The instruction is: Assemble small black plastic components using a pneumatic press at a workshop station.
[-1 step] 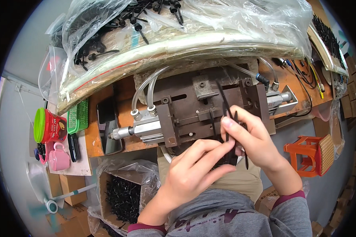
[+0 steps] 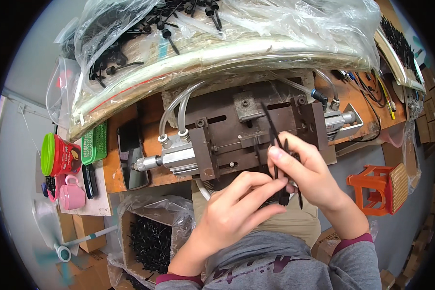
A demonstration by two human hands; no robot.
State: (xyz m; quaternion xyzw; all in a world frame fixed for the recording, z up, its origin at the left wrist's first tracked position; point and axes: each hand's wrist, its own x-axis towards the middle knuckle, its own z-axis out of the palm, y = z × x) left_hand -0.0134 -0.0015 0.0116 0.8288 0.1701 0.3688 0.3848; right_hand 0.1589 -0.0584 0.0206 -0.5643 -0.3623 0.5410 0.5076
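Over the near edge of a dark metal fixture, my two hands come together. My right hand is closed around several thin black plastic pieces. One long stem points up and away over the fixture, while other ends stick out below the fingers. My left hand reaches in from the left with its fingertips against the right fingers. Between its fingers and thumb shows the dark end of a black plastic piece; part of that grip is hidden. Behind the hands lies the brown metal fixture, with a small block at its middle.
Air cylinders with clear hoses flank the fixture. A plastic-covered tray of black parts spans the back. At left are a phone, a green basket and a pink mug. A lined box holds black pieces; an orange stool stands right.
My right hand has dropped very slightly, and the held black pieces have shifted a little with it. My left hand is almost where it was.
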